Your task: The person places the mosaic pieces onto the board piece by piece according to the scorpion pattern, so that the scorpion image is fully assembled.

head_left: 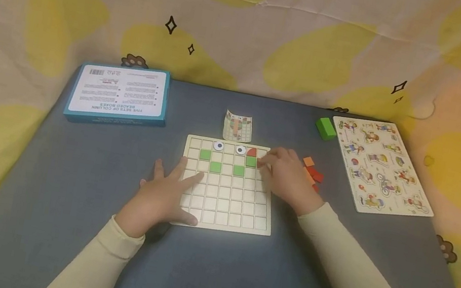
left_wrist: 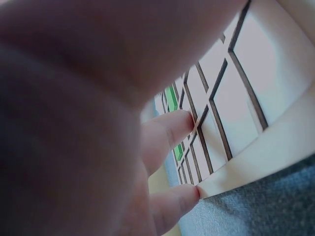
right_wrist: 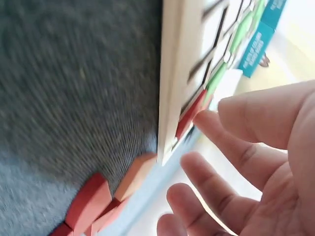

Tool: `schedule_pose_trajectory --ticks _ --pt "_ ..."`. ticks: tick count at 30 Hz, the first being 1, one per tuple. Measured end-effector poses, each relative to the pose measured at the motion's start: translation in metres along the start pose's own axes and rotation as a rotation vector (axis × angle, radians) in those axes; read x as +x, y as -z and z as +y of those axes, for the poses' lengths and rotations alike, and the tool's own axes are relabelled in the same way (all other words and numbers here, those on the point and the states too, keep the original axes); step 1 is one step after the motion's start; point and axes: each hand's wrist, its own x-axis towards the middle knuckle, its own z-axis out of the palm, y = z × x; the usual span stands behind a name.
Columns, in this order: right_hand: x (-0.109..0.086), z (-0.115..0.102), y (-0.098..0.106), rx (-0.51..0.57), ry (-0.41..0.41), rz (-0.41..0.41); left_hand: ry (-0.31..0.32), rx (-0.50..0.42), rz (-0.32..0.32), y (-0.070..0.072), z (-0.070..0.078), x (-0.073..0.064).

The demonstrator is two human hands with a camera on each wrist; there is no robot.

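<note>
A pale grid board [head_left: 222,204] lies on the table with green squares [head_left: 214,167], two eye pieces [head_left: 218,146] and a red quarter-round piece [head_left: 252,152] in its upper rows. My left hand [head_left: 160,198] is spread over the board's left side, fingertips touching its edge and cells. At the upper right, my right hand [head_left: 285,177] reaches over the board's edge. In the right wrist view a red piece [right_wrist: 191,115] lies in an edge cell, with the index fingertip right at it and the thumb close by. The other fingers are loosely extended.
Loose red and orange pieces [head_left: 309,162] lie right of the board, partly behind my right hand. A small pattern card [head_left: 238,128] stands behind the board. A blue-and-white box [head_left: 119,93], a green block [head_left: 326,128] and a picture puzzle board [head_left: 386,166] are farther out.
</note>
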Motion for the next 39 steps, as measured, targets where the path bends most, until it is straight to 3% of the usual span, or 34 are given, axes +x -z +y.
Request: schedule_pose_trajectory --ticks 4,9,14,20,24,28,33,36,39 --pt "0.001 0.018 0.014 0.017 -0.099 0.022 0.001 0.007 -0.004 0.000 0.001 0.000" --pt "-0.010 0.055 0.035 -0.116 -0.247 0.031 0.005 0.015 -0.010 0.001 0.002 0.000" --pt "-0.019 0.078 0.034 -0.092 -0.287 0.007 0.008 0.017 -0.010 0.001 0.003 0.000" --pt "-0.015 0.084 0.029 -0.087 -0.275 0.055 0.013 0.005 -0.012 0.002 0.004 0.000" --pt "-0.013 0.081 0.028 -0.073 -0.336 0.015 0.007 0.010 -0.016 0.002 0.004 0.000" --pt "-0.012 0.078 0.030 -0.075 -0.347 -0.017 0.003 0.015 -0.014 0.001 0.004 0.000" --pt "-0.002 0.069 0.031 -0.086 -0.245 0.054 0.006 0.011 -0.007 0.002 0.003 0.001" --pt "0.012 0.053 0.029 -0.072 -0.058 0.114 0.008 0.013 -0.007 0.001 0.002 0.000" --pt "0.027 0.024 0.024 -0.025 0.168 0.125 0.012 0.011 -0.012 0.002 0.002 -0.001"
